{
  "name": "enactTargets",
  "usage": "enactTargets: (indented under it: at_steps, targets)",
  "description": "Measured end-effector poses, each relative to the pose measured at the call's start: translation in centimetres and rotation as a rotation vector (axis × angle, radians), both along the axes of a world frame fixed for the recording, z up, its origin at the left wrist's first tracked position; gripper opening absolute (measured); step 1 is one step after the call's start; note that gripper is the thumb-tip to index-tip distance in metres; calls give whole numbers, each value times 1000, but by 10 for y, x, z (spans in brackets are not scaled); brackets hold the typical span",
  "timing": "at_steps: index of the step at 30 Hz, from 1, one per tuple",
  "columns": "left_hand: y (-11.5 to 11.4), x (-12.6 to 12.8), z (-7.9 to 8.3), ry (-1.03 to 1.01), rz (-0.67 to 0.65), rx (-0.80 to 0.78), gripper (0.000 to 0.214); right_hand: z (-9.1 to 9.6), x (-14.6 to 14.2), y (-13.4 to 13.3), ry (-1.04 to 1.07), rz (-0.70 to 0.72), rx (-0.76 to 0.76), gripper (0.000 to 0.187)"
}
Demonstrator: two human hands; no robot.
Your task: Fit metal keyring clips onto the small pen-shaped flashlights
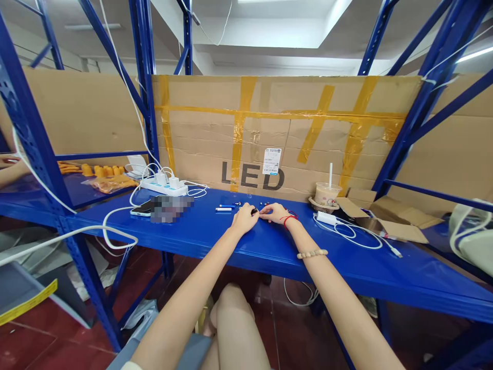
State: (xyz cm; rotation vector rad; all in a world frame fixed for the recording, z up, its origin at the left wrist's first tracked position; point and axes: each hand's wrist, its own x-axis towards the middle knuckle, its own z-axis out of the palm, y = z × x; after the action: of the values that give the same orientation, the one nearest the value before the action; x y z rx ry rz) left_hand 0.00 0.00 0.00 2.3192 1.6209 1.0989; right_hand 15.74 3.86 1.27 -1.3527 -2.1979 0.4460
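Above the blue tabletop (208, 231), my left hand (244, 220) has its fingers closed around a small black piece (253, 211). My right hand (274, 212) is pinched just beside it, fingertips nearly meeting the left ones; whatever lies between them is too small to make out. Left of my hands are a short white-and-blue tube (224, 209) and a slim blue stick (227, 205), perhaps pen parts. Tiny blue and dark bits (238, 203) lie behind my left hand, others behind my right, partly hidden.
At left stand a power strip (165, 189) with white cables and a phone (143, 207). To the right are a drink cup with straw (327, 193), a white charger (326, 219) with cable and an open cardboard box (379, 226). A cardboard sheet (200, 139) walls the back.
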Motion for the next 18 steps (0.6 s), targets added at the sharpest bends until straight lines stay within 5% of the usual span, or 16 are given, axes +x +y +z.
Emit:
enactTargets:
  at_steps: [18]
  targets:
    - [0, 1, -4, 139, -36, -70, 9, -1, -5, 5, 162, 81, 41, 18]
